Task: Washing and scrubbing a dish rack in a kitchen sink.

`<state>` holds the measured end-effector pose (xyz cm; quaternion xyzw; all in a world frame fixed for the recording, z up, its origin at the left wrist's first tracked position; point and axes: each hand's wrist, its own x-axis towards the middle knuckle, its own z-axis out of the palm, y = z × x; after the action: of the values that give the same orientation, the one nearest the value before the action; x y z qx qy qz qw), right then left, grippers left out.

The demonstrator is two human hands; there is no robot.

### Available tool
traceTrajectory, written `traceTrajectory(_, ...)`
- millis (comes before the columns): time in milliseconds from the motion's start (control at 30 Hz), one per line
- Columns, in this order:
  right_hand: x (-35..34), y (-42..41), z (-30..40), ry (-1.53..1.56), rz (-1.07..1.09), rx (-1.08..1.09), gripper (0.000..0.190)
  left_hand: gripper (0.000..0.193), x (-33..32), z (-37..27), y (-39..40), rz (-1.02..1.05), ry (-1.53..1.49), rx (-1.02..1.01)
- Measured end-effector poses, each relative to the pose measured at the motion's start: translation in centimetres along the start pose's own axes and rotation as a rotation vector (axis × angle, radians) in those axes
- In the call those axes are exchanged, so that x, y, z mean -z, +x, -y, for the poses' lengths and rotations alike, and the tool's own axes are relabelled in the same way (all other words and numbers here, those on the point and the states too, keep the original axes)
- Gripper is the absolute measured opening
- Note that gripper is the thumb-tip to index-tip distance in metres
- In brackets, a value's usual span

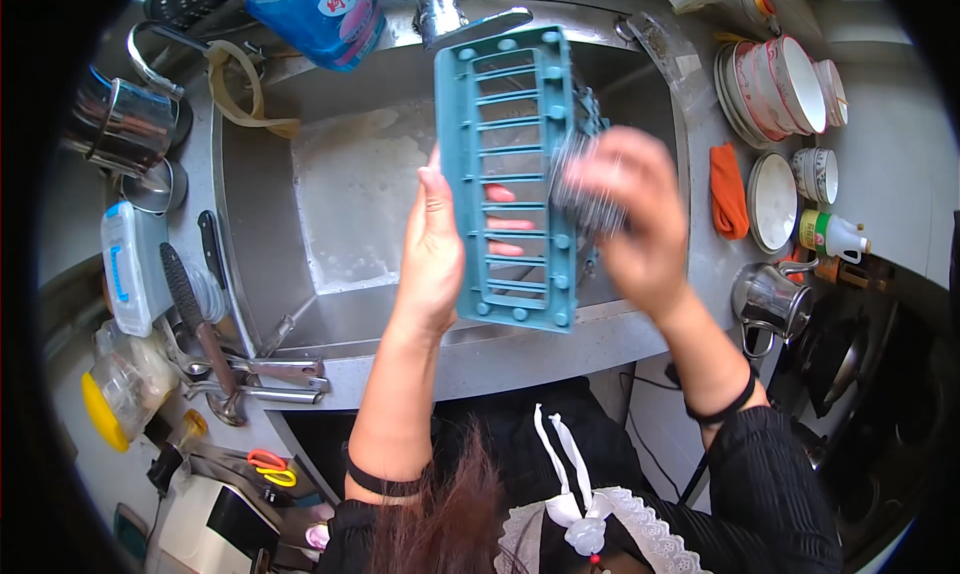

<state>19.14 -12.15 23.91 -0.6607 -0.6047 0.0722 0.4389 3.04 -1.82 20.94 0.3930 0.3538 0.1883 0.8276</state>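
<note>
Over the sink, my left hand [439, 251] grips a teal plastic slatted rack [506, 315] by its left side, with fingers showing behind the slats. The rack is held upright on its narrow end, its slatted face turned towards me. My right hand [637, 199], blurred, is closed around a steel wool scourer [589, 187] against the rack's right side. Beneath both hands is a stainless steel sink [255, 236] with some whitish, foamy water in its bottom. The faucet [480, 27] is just beyond the rack's top edge.
Left of the sink lie a knife [210, 247], metal utensils [277, 394] and a lidded plastic box [135, 274]. A blue detergent bottle [319, 18] stands behind. On the right are stacked bowls [787, 86], an orange cloth [727, 191], plates [772, 202] and a metal pot [769, 300].
</note>
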Motion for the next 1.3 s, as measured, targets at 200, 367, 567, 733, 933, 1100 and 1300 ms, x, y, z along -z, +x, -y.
traceTrajectory(200,0.5,-0.7,0.1,0.047,-0.035,-0.082,0.042,0.073,-1.2,-0.6,0.1,0.053,-0.026,-0.047)
traceTrajectory(367,3.1,-2.2,2.1,0.016,0.147,-0.051,0.044,0.065,-2.3,-0.9,-0.3,0.029,-0.086,-0.023)
traceTrajectory(567,2.1,3.2,-2.2,0.099,-0.14,-0.179,0.036,0.058,-3.5,-0.5,-0.4,0.046,-0.065,-0.033)
traceTrajectory(733,0.9,-2.9,2.2,0.121,0.065,-0.134,0.046,0.055,-1.1,-0.1,0.2,-0.046,-0.005,-0.032)
traceTrajectory(933,0.7,0.2,-2.3,0.125,-0.024,-0.168,0.043,0.048,0.2,0.5,0.4,-0.093,0.178,-0.048)
traceTrajectory(1100,1.0,-4.4,-9.3,0.539,-0.42,-0.846,0.058,0.041,3.1,0.3,0.2,-0.063,0.202,-0.116)
traceTrajectory(1300,0.1,-9.3,-15.9,1.041,-0.264,-1.373,0.057,0.034,8.3,-0.5,0.0,-0.011,0.59,-0.291)
